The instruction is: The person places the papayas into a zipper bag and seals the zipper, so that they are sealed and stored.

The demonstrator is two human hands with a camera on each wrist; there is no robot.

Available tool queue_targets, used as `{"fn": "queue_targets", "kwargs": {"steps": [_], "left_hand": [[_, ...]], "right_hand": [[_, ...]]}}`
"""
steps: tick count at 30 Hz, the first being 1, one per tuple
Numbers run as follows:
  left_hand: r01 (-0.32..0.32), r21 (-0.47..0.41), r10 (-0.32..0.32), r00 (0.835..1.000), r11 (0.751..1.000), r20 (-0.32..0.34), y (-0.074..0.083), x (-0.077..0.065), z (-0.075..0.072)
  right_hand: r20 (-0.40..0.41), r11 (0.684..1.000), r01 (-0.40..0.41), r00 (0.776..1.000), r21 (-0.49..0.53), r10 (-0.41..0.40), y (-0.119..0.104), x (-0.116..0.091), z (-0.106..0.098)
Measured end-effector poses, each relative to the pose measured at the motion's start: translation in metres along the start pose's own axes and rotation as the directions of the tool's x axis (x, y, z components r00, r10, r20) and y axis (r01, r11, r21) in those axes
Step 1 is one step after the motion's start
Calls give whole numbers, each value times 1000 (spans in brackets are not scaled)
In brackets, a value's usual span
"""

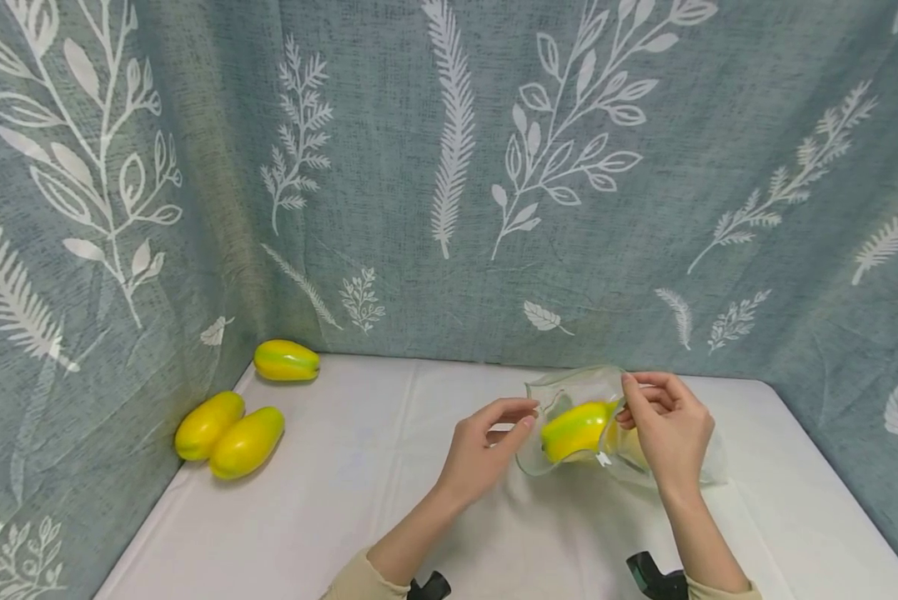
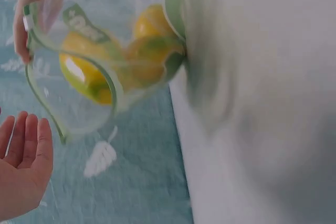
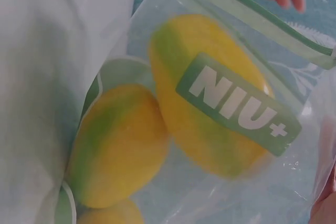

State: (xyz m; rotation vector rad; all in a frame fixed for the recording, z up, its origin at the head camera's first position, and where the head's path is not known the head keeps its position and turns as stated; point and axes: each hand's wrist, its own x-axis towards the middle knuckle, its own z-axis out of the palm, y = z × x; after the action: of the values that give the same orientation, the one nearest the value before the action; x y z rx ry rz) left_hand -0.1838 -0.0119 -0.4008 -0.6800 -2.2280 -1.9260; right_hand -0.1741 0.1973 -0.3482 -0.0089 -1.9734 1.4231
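A clear zip bag (image 1: 569, 385) with a green-edged mouth faces left, and a "NIU+" label (image 3: 239, 103) shows on its side. Thumb and fingers of my right hand (image 1: 672, 429) pinch the bag's rim. My left hand (image 1: 474, 454) is beside the mouth, fingertips close to the rim; in the left wrist view its fingers (image 2: 29, 145) are extended and hold nothing. Inside the bag, one yellow-green fruit (image 1: 578, 429) lies near the mouth. The right wrist view shows another fruit (image 3: 123, 145) deeper in, with part of a third below it.
Two yellow-green fruits lie side by side at the table's left edge, the nearer fruit (image 1: 248, 443) against the farther one (image 1: 210, 425). A third fruit (image 1: 287, 361) lies at the back left corner. A patterned blue-green curtain (image 1: 388, 167) borders the white table (image 1: 358, 467).
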Motion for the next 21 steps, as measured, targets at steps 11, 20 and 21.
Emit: {"fn": "queue_targets", "kwargs": {"steps": [11, 20, 21], "left_hand": [[113, -12, -114, 985, 993, -128, -15, -25, -44], [209, 58, -194, 960, 976, -203, -23, -48, -85], [217, 64, -199, 957, 974, -211, -24, -50, -89]], "right_hand": [[-9, 1000, -25, 1000, 1, 25, 23, 4, 0], [-6, 999, -33, 999, -6, 33, 29, 4, 1], [-6, 1000, -28, 1000, -1, 28, 25, 3, 1]]}}
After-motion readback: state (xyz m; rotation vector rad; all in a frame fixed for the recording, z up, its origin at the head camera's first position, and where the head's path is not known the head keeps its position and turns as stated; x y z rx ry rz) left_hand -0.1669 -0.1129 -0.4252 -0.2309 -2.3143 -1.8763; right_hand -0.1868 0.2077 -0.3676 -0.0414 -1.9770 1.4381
